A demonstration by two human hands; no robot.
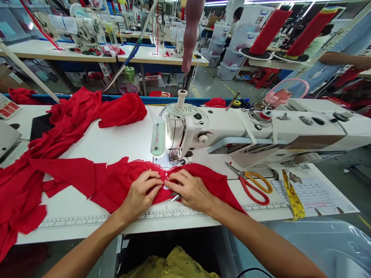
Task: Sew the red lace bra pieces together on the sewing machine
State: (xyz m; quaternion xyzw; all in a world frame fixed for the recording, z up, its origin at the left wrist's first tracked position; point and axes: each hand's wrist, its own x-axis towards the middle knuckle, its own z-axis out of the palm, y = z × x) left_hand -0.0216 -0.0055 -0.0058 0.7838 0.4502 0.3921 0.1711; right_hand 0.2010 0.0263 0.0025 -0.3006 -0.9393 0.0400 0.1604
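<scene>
Red fabric with a lace edge (145, 165) lies on the sewing table just in front of the presser foot (174, 155). My left hand (145, 189) pinches it from the left, its fingertips close to those of my right hand (188, 189). My right hand is closed on the same cloth from the right, and a plain red panel (210, 175) spreads out beyond it. A pointed metal blade (175, 197) sticks out from under my right palm; the rest of that tool is hidden. Between the fingertips shows a small white patch that I cannot make out.
The white sewing machine (226, 125) stands behind my hands. Scissors with orange and red handles (255, 187), a yellow tape measure (294, 197) and a written sheet (319, 197) lie at right. A long red fabric pile (66, 119) covers the left side. Another person's arm (344, 60) shows at right.
</scene>
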